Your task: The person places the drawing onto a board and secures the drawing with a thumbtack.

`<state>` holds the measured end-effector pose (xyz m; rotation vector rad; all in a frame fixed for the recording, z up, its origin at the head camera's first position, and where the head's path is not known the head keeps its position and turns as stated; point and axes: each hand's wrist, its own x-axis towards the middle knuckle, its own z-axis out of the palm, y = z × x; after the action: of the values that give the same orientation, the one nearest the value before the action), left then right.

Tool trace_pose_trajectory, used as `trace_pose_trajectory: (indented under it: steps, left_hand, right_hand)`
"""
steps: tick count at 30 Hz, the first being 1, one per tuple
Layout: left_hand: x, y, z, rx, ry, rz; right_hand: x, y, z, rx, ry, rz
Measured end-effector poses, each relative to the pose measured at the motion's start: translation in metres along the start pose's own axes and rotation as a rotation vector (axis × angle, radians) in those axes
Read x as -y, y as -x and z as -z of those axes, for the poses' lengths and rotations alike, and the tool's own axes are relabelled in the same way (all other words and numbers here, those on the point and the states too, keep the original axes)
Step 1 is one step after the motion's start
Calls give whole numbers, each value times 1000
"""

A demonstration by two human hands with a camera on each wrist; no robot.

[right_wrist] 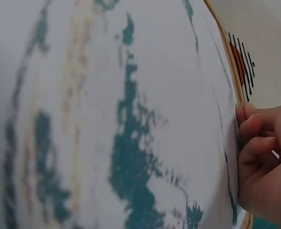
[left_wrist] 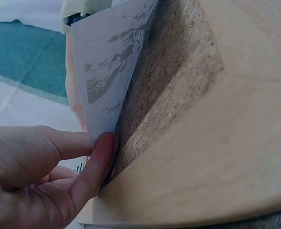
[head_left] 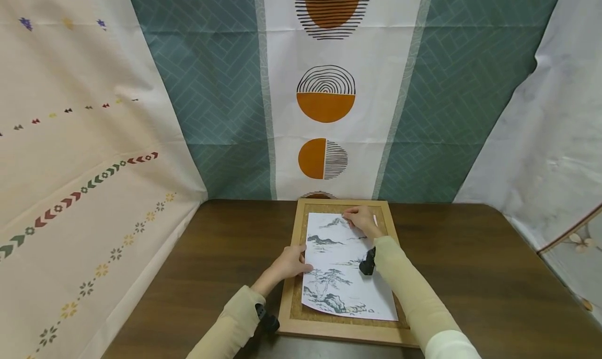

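Note:
A white sheet of paper (head_left: 348,265) printed with an ink landscape lies over a wood-framed cork board (head_left: 350,335). My left hand (head_left: 289,262) pinches the sheet's left edge between thumb and fingers; in the left wrist view that edge stands lifted off the cork (left_wrist: 174,81). Near the sheet's top edge, my right hand (head_left: 362,220) has its thumb and forefinger together. At those fingertips, in the right wrist view, a tiny pale thing like a pushpin (right_wrist: 244,103) shows, mostly covered by the fingers. The lower left corner of the sheet curls up slightly.
The board rests on a dark brown wooden table (head_left: 456,265), its far end close to a hanging green and white cloth (head_left: 324,50). A patterned cream cloth (head_left: 94,192) hangs at the left and a white cloth (head_left: 559,124) at the right.

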<state>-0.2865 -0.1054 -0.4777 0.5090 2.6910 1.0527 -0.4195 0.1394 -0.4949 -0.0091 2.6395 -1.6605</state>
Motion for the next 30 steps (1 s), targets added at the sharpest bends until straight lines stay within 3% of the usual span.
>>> trace_pose_trajectory:
  steps: [5,13,19,30]
  left_hand:
    - [-3,0,1,-14,11,13]
    - [-3,1,3,-15,7,16]
    - [0,1,4,-29,7,24]
    - [0,2,-3,-22,11,10]
  right_hand:
    - [6,-2,3,28,78,40]
    - [20,-4,8,77,115,-117]
    - [24,-5,6,58,58,-159]
    - [25,-7,2,24,68,-249]
